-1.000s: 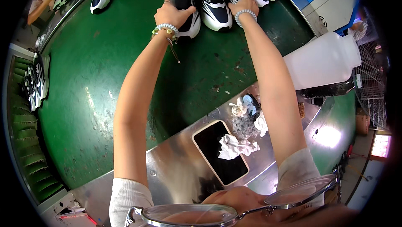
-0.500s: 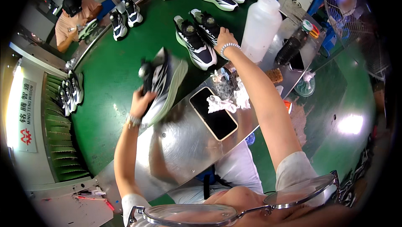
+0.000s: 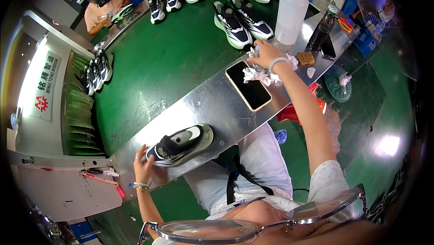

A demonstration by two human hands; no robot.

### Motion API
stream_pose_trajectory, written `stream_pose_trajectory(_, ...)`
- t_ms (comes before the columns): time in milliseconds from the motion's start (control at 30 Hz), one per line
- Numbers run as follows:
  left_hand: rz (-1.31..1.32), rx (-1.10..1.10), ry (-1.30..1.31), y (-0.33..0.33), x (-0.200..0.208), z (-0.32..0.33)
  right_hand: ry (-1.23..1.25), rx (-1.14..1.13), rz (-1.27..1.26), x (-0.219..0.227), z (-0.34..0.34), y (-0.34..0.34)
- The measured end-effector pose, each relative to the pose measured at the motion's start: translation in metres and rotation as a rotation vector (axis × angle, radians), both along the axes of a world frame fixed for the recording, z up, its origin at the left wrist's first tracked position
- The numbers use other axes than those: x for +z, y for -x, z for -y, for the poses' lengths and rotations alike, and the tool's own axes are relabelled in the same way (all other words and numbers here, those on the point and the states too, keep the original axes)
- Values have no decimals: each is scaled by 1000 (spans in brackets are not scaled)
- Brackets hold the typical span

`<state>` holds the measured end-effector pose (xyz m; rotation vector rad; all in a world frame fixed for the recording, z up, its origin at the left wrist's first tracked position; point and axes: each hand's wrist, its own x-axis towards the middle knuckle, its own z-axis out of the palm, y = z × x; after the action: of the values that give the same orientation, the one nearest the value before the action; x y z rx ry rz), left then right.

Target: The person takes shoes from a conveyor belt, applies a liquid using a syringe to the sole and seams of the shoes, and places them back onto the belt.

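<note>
A black, white and navy sneaker (image 3: 181, 144) with a pale green sole lies on the metal ledge (image 3: 210, 95), toe to the left, its opening facing up. My left hand (image 3: 144, 167) is at the toe, thumb and fingers apart, the thumb touching the shoe. My right hand (image 3: 267, 56) reaches over the ledge, fingers closed on a crumpled greyish-white rag (image 3: 254, 53), partly hidden by the hand. White crumpled wads (image 3: 257, 76) lie beneath, overlapping a dark-screened phone (image 3: 247, 86). Beyond the right hand stands a sneaker pair (image 3: 239, 24) on the green surface.
A white plastic bottle (image 3: 290, 16), a dark-filled bottle (image 3: 322, 30) and a brown sponge (image 3: 305, 58) stand or lie on the right. More sneakers (image 3: 173, 0) are at the far side and by the green strip curtain (image 3: 80, 109). A person (image 3: 106, 5) works at far left.
My left hand has lowered the sneaker onto the metal ledge. My right hand has left the sneaker pair for the rag. The other hand at the far side is gone; a sneaker stands there.
</note>
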<state>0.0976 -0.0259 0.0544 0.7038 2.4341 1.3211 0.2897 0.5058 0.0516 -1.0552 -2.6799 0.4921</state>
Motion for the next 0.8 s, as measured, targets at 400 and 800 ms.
stream_pose_trajectory(400,187,276,-610,24,19,-117,283,169,-644,-4,90,-83)
stream_pose_trajectory(800,-348,-694,-597,-45,95,-208,880,565,-1371,95,212,-97)
